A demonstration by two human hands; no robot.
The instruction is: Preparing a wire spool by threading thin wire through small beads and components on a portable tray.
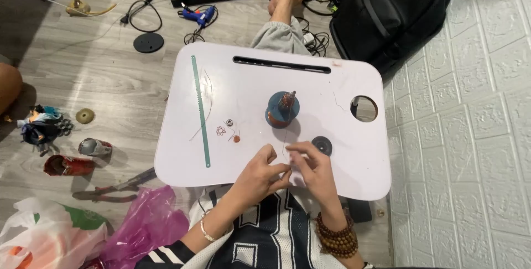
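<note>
- a thin copper wire (pixel 284 150) is pinched between both hands at the near edge of the white lap table (pixel 254 83).
- left hand (pixel 260 176) and right hand (pixel 312 166) meet, fingers closed on the wire.
- it runs up to a blue spool (pixel 283 111).
- a dark disc (pixel 322 145) lies just beside the right hand.
- a green saw blade (pixel 200 111) lies to the left.

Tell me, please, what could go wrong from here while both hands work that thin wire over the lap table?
The thin wire pinched between the left hand and right hand may kink or slip, being so fine. The wire spool stands upright close ahead; a tug could tip it. The small nut and wire loops lie loose on the white lap table and could roll off if it is bumped.
</note>
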